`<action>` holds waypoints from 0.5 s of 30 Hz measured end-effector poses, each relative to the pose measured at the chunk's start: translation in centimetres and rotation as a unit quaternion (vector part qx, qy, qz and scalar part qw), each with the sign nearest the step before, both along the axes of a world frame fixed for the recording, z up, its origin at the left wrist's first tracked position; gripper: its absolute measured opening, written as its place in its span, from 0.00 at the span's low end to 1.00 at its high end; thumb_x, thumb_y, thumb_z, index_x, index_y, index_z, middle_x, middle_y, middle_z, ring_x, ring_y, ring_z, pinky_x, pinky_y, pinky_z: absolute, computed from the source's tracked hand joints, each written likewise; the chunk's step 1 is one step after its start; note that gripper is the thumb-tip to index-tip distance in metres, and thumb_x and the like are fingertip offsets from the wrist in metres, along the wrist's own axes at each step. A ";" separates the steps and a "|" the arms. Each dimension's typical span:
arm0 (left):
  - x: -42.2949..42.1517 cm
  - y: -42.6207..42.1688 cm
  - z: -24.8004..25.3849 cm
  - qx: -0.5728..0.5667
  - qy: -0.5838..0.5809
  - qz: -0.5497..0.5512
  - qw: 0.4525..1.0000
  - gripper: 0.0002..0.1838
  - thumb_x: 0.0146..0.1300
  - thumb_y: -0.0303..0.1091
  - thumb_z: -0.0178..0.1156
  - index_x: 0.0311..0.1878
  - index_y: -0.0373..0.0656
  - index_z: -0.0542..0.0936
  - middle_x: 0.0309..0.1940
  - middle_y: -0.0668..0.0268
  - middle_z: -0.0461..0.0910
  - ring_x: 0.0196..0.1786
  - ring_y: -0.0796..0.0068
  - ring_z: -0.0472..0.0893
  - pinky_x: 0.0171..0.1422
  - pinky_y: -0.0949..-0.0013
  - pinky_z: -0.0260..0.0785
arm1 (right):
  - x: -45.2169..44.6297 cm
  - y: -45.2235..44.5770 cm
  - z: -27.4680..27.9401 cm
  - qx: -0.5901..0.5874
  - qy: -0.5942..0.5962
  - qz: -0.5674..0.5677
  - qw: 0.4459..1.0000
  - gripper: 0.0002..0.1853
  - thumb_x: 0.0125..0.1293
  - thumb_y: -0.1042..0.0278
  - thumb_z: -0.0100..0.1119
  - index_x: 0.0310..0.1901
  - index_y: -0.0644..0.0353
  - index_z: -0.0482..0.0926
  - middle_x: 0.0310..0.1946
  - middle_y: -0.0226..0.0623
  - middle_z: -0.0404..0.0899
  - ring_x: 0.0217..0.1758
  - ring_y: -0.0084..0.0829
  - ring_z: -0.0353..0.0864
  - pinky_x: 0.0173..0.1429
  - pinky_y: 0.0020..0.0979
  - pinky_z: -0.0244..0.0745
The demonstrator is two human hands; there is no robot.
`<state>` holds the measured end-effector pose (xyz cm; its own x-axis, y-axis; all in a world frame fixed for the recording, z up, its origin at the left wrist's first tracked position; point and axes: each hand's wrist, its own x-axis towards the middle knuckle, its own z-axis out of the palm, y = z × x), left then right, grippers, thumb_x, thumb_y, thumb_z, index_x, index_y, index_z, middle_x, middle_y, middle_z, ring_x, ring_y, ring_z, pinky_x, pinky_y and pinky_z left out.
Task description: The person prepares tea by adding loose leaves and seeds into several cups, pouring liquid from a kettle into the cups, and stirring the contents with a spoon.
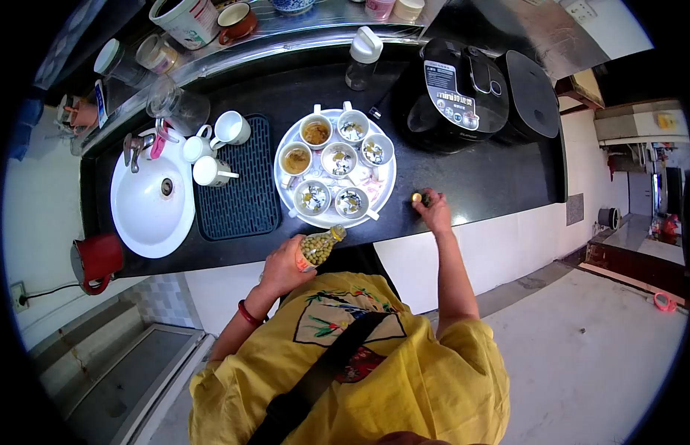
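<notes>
My left hand (pixel 284 268) is wrapped round a clear bottle (pixel 316 249) of small round green pieces. The bottle is tilted, its yellowish neck pointing up and right at the counter's front edge. Between the fingers of my right hand (pixel 435 213) is a small yellow cap (pixel 416 198), held just over the counter. Ahead of my left hand is a round white tray (pixel 390 185) bearing several white mugs. Brown liquid shows in a back-left mug (pixel 315 132) and in a left mug (pixel 295 159). Dark and yellowish bits lie in the others, such as a front mug (pixel 352 202).
Left of the tray, several white mugs (pixel 232 128) stand by a dark drying mat (pixel 245 189) and a white sink (pixel 130 222). A black rice cooker (pixel 456 96) and a white-lidded bottle (pixel 364 55) are at the back. A red kettle (pixel 100 261) sits at the left edge.
</notes>
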<state>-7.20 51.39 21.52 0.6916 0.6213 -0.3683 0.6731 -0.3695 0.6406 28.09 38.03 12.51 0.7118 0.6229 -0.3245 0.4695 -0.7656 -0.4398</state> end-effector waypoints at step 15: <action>3.5 -0.6 2.2 -0.082 -0.069 0.066 0.992 0.43 0.33 0.40 0.72 0.57 0.36 0.66 0.46 0.53 0.76 0.49 0.59 0.77 0.53 0.65 0.69 | -5.4 4.6 10.6 0.255 0.525 0.079 0.808 0.14 0.55 0.78 0.59 0.46 0.62 0.76 0.37 0.30 0.76 0.37 0.20 0.76 0.40 0.22 0.73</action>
<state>-3.66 50.79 23.71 0.6592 0.6493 -0.3793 0.6102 -0.1671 0.7744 22.69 42.67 23.12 0.1099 0.9224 -0.3702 -0.2926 -0.3259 -0.8990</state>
